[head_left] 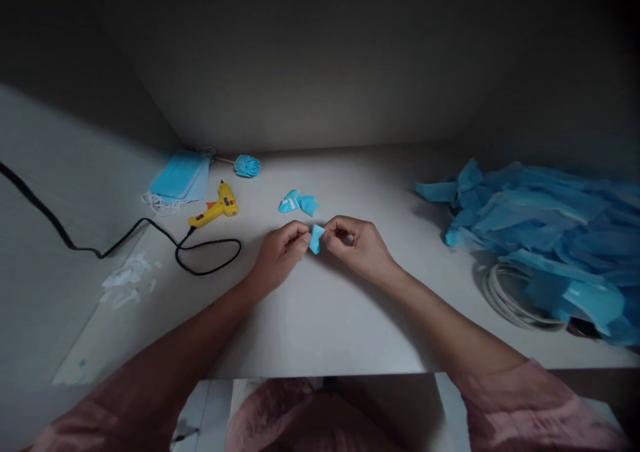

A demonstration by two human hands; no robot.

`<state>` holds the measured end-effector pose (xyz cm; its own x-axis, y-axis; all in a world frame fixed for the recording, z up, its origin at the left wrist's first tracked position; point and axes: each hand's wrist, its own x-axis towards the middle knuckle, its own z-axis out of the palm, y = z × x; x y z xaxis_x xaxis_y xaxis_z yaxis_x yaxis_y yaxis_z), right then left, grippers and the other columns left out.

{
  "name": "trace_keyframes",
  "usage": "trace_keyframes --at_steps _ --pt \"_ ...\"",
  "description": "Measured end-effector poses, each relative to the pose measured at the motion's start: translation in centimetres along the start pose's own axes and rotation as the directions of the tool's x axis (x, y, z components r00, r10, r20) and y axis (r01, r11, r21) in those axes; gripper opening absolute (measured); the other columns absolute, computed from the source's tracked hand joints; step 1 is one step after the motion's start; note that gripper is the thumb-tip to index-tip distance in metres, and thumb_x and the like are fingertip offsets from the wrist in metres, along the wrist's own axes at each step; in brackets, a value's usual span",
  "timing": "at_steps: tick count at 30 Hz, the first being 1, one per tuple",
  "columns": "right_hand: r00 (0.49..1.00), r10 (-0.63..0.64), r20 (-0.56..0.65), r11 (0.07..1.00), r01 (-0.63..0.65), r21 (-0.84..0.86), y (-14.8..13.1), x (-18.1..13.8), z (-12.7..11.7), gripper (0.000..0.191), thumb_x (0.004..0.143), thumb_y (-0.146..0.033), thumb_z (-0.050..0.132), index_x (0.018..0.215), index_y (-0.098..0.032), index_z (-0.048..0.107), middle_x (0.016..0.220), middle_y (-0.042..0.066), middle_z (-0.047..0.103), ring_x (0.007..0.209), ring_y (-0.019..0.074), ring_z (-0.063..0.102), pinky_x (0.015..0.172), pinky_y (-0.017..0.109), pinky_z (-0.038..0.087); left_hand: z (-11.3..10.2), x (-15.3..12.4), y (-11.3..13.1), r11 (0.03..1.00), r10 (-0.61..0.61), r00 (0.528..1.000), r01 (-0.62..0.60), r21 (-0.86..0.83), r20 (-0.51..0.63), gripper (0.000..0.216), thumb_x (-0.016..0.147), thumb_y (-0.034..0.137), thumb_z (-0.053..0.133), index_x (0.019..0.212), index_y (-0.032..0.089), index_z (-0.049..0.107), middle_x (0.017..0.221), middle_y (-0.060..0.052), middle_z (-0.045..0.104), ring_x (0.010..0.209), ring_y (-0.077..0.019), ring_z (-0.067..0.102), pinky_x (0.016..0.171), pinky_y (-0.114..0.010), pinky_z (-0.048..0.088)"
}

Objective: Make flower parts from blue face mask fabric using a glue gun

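Note:
Between my two hands, just above the white tabletop [345,345], is a small folded piece of blue mask fabric [316,239]. The thumb and fingers of my left hand [280,255] pinch its left edge. On the other side, my right hand [357,245] pinches its right edge. Right behind my fingers lie a few folded blue fabric pieces [309,205], one with white strips on it. A blue fabric rose [247,166] on a thin stem rests farther back on the left.
A yellow glue gun [215,207] lies left, its black cord [200,272] looping toward me. Behind it are stacked blue face masks [180,175]. White scraps [125,275] lie at the left edge. A large blue fabric heap [550,219] and a coiled white cable [505,299] occupy the right.

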<state>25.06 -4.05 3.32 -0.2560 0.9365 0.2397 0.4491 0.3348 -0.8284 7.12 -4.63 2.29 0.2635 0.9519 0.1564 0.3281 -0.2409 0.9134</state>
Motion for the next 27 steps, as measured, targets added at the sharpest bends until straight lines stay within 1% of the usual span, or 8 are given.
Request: trace_keyframes --at_steps 5,9,12,17,20,23,25,27 --pt "1.0 -0.011 0.005 1.0 0.011 0.013 0.0 -0.1 0.0 0.01 0.077 -0.02 0.053 0.069 -0.02 0.059 0.067 0.0 0.059 0.063 0.013 0.049 0.061 0.027 0.036 -0.3 -0.1 0.1 0.999 0.039 0.999 -0.039 0.0 0.036 0.03 0.09 0.037 0.038 0.069 0.019 0.049 0.062 0.001 0.054 0.06 -0.013 0.053 0.061 -0.026 0.042" --pt "1.0 -0.007 -0.002 1.0 0.007 0.005 0.0 0.0 -0.1 0.01 0.077 -0.019 0.053 0.069 -0.02 0.059 0.066 -0.001 0.057 0.062 0.0125 0.047 0.06 0.026 0.035 -0.4 0.0 0.2 1.0 0.023 0.999 -0.023 0.014 0.042 0.028 0.088 0.037 0.041 0.069 0.019 0.05 0.061 0.001 0.054 0.06 -0.0129 0.053 0.061 -0.025 0.042" --pt "1.0 -0.021 -0.012 1.0 0.021 0.011 0.2 0.2 -0.3 0.011 0.078 -0.02 0.053 0.07 -0.019 0.06 0.068 -0.001 0.059 0.062 0.0119 0.048 0.06 0.026 0.035 -0.3 0.2 0.2 1.0 -0.006 1.0 0.006 -0.014 0.014 0.026 0.086 0.037 0.043 0.071 0.018 0.053 0.06 0.002 0.054 0.058 -0.012 0.052 0.059 -0.024 0.042" --pt "0.999 -0.035 -0.026 0.999 0.035 0.004 0.4 0.2 -0.4 0.012 0.079 -0.019 0.052 0.071 -0.018 0.061 0.067 -0.001 0.06 0.061 0.0109 0.048 0.059 0.024 0.036 -0.2 0.6 -0.4 0.984 -0.106 0.994 0.101 -0.147 -0.028 0.028 0.086 0.039 0.048 0.077 0.015 0.059 0.059 0.002 0.054 0.053 -0.0106 0.052 0.054 -0.023 0.043" --pt "0.999 -0.034 -0.029 0.999 0.034 -0.005 0.4 0.2 -0.4 0.011 0.078 -0.019 0.053 0.071 -0.018 0.061 0.067 -0.002 0.06 0.06 0.0104 0.048 0.058 0.024 0.035 -0.2 0.8 -1.1 0.939 -0.131 0.991 0.122 -0.321 -0.007 0.032 0.088 0.039 0.048 0.085 0.012 0.065 0.065 -0.001 0.058 0.056 -0.0114 0.054 0.054 -0.025 0.045" --pt "0.999 -0.037 -0.035 0.999 0.037 -0.005 0.5 0.2 -0.5 0.011 0.078 -0.018 0.053 0.072 -0.018 0.062 0.067 -0.002 0.061 0.061 0.0105 0.048 0.058 0.024 0.036 -0.3 0.9 -1.8 0.858 -0.143 0.987 0.158 -0.489 0.067 0.032 0.085 0.036 0.052 0.099 0.011 0.068 0.072 -0.003 0.061 0.061 -0.0128 0.057 0.057 -0.027 0.047" --pt "0.999 -0.037 -0.035 0.999 0.037 -0.008 0.5 0.2 -0.5 0.011 0.078 -0.018 0.052 0.072 -0.018 0.062 0.068 -0.001 0.061 0.062 0.0107 0.049 0.059 0.024 0.036 -0.5 0.9 -2.1 0.843 -0.128 0.984 0.173 -0.51 0.123 0.035 0.083 0.032 0.057 0.109 0.011 0.067 0.073 -0.003 0.063 0.062 -0.013 0.058 0.06 -0.027 0.047" --pt "0.999 -0.03 -0.036 1.0 0.03 -0.008 0.4 0.2 -0.6 0.011 0.078 -0.018 0.052 0.072 -0.018 0.062 0.069 -0.001 0.062 0.062 0.0112 0.05 0.059 0.024 0.036 -0.6 1.0 -2.1 0.864 -0.112 0.983 0.169 -0.474 0.146 0.04 0.081 0.029 0.059 0.117 0.013 0.066 0.072 -0.002 0.064 0.063 -0.0128 0.059 0.064 -0.028 0.047"
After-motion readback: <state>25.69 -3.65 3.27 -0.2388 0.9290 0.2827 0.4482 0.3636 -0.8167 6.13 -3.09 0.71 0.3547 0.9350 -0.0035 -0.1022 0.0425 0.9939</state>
